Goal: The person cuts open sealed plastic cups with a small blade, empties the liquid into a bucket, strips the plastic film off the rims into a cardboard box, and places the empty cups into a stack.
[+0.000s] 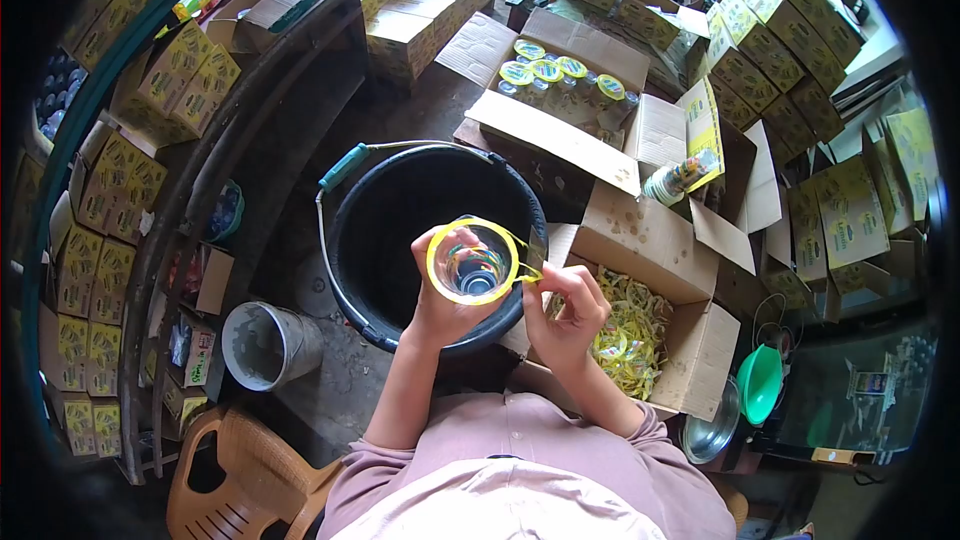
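Observation:
Over the large black bucket [375,230], my left hand [440,305] is wrapped round a clear plastic cup [473,275] with coloured print. The cup's open mouth faces up and has a yellow ring round its rim. At the right of the rim, my right hand [568,315] pinches a thin yellow strip [527,274] that joins the ring. A dark flat blade-like piece [537,248] stands at the bucket's edge just above my right fingertips. Below and right of that hand, a cardboard box [695,355] holds a heap of yellow strips [632,340].
An open carton [560,130] of yellow-lidded cups lies ahead. Stacked cups [680,178] lean on a flap to its right. A grey pail [265,345] and brown chair [245,470] are at left, a green bowl [760,385] at right. Yellow cartons [400,30] surround the area.

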Available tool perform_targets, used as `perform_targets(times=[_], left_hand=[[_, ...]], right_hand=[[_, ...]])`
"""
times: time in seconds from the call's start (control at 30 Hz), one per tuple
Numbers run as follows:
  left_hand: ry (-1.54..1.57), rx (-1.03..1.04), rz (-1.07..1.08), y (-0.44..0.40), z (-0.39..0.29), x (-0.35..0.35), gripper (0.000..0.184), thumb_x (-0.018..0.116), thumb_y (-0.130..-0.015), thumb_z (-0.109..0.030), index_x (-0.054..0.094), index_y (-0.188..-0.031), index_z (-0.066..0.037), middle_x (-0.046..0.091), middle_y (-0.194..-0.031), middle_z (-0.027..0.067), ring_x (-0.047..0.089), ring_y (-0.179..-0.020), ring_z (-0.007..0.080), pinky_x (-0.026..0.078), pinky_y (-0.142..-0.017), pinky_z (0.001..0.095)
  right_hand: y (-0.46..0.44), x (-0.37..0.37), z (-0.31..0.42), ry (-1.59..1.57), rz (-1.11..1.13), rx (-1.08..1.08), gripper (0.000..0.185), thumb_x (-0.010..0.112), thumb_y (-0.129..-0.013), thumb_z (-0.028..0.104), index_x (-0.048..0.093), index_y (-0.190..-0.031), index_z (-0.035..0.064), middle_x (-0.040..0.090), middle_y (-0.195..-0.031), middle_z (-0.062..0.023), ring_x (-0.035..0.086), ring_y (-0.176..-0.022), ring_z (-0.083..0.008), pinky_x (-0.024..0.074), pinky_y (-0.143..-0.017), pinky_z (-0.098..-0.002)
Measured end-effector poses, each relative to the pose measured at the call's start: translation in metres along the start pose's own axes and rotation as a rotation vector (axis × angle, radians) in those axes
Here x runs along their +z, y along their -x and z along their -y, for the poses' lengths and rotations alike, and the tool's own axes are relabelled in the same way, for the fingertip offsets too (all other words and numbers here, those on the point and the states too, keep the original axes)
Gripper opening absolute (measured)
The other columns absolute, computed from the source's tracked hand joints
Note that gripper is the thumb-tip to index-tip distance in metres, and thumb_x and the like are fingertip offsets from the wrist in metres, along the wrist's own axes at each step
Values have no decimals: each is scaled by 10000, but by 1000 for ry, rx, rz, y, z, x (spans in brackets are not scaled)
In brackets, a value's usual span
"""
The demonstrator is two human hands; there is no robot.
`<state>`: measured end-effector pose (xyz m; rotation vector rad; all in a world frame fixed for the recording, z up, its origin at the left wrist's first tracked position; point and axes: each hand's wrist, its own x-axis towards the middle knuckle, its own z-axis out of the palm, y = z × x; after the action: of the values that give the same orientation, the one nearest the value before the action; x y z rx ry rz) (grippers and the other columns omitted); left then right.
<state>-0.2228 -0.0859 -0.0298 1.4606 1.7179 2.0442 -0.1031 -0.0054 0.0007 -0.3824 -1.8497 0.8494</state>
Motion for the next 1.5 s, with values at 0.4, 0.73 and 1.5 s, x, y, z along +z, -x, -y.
perform_targets(times=[0.4, 0.73, 1.5], left_hand=[[123, -32, -81, 7, 13, 2, 796, 752, -622, -17, 204, -1194, -101, 333, -1128, 138, 442, -1049, 210, 439, -867, 323], [92, -29, -66, 7, 12, 4, 795, 753, -655, -49, 178, -1201, -107, 330, -1120, 147, 441, -1039, 216, 440, -856, 326], [89, -18, -26, 5, 11, 5, 789, 750, -668, -41, 173, -1199, -128, 366, -1080, 140, 468, -992, 219, 437, -811, 338]], right_hand=[[0, -4, 10, 141, -158, -244, 226, 672, -639, -69, 611, -839, 15, 586, -665, -84, 578, -554, -177, 460, -499, -251], [-3, 8, 7, 125, -42, -76, 212, 661, -653, -71, 617, -843, 12, 571, -645, -70, 562, -554, -141, 421, -504, -234], [-5, 15, 1, 126, -95, -96, 200, 675, -650, -68, 593, -822, -7, 558, -659, -75, 549, -568, -133, 396, -498, -220]])
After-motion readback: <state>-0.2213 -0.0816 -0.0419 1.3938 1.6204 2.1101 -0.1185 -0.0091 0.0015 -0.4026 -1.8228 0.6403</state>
